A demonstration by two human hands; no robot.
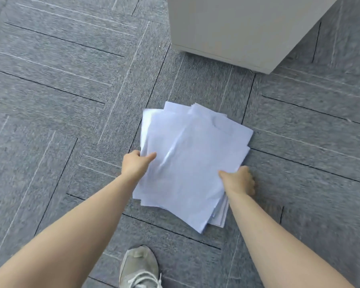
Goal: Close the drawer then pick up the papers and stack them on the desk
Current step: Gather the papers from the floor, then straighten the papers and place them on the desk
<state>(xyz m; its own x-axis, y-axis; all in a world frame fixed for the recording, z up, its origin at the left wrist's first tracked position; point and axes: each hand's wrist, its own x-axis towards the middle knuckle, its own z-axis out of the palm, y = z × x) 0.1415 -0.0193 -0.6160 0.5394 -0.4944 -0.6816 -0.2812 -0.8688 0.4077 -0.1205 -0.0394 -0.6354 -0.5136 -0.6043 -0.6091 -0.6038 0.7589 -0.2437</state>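
A loose, uneven sheaf of white papers is held over the grey carpet in the middle of the head view, its sheets fanned out at the corners. My left hand grips the sheaf's left edge, thumb on top. My right hand grips the right edge, thumb on top and fingers curled underneath. The far end of the sheaf looks close to the floor; whether it touches I cannot tell. The drawer front is not visible in this frame.
A pale beige cabinet stands on the carpet at the top right, with only plain sides showing. Grey carpet tiles cover the floor. A grey sneaker is at the bottom centre.
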